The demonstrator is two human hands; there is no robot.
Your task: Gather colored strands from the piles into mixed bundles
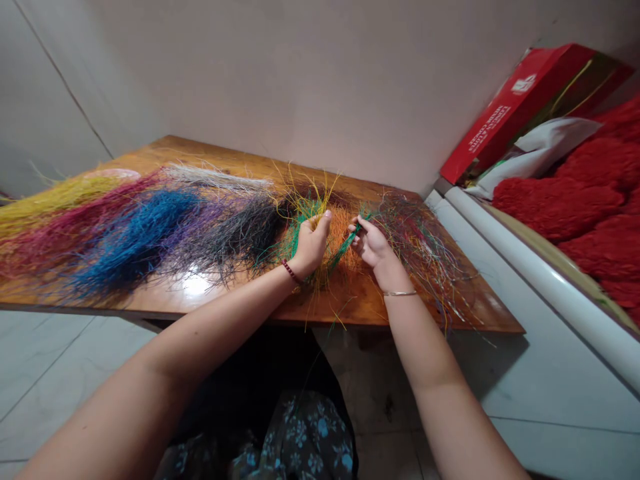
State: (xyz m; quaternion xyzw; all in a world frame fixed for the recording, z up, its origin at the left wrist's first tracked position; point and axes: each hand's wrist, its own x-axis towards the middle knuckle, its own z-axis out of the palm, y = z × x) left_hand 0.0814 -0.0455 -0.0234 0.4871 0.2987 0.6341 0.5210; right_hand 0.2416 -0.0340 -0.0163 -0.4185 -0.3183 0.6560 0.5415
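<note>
Head view showed both hands above the worktop [493, 315], apart from each other. The left hand [311, 241] was mostly closed, fingers curled in and thumb uppermost, grasping yellow strands [326, 193] that fanned out above the fist; thin yellow ends also hung below it. The right hand [369, 241] was only partly closed: thumb and fingertips pinched a thin bunch of green strands [344, 251], which slanted down toward the worktop's near edge, while the other fingers curled loosely. Orange strands [339, 225] lay on the worktop between and beneath the hands. Black strands [273, 223] spread to the left of the left hand, with blue strands [145, 233] farther left. Mixed strands [417, 237] lay just right of the right hand.
</note>
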